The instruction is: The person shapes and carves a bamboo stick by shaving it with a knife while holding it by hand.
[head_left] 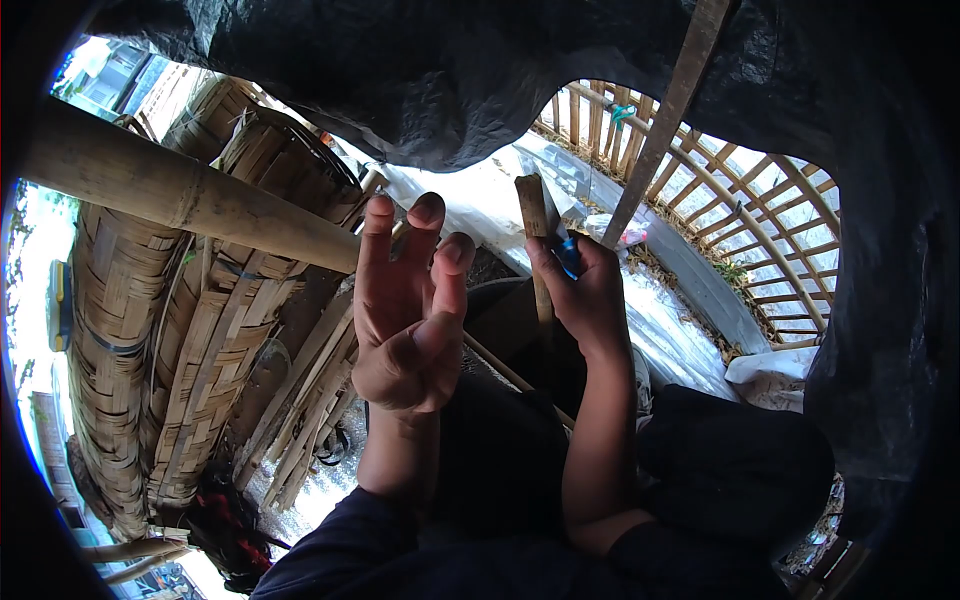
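Note:
My left hand (405,310) is raised in the middle, palm towards me, with fingers bent and apart and the thumb folded across the palm. Nothing shows in it. To its right, my right hand (588,290) is closed around a small blue thing (569,257), mostly hidden by the fingers, so its kind is unclear. An upright bamboo stick (533,205) stands against that hand's thumb side. From the top edge a long flat brown strip (665,130) slants down to the same hand's fingertips; whether they grip it is hidden.
At left stand large woven bamboo baskets (115,360), crossed by a thick bamboo pole (190,190). Split bamboo pieces (310,410) lie beside my left forearm. Black plastic sheeting (440,100) hangs overhead. A bamboo lattice (740,210) curves at right, with a dark container (500,295) below my hands.

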A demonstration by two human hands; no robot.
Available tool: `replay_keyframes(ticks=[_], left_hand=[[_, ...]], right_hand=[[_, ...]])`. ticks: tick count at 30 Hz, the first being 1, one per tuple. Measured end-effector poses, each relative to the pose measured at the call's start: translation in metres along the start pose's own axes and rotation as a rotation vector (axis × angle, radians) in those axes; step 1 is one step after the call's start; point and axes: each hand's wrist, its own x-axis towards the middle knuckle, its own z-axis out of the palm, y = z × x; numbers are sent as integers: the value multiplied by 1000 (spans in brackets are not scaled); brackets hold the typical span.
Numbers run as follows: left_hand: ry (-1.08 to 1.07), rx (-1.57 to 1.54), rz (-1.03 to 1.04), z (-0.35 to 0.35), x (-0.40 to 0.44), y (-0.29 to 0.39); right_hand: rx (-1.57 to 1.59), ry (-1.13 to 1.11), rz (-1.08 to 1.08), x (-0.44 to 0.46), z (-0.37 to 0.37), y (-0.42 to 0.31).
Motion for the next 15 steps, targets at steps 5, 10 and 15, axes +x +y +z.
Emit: replay_keyframes(ticks=[5, 10, 15], left_hand=[[44, 46, 15, 2, 0, -1], [15, 43, 30, 9, 2, -3], [23, 39, 48, 11, 3, -4]], right_hand=[[-8, 3, -8, 1, 0, 1], [-10, 11, -3, 0, 0, 0], [-5, -3, 8, 1, 0, 4]])
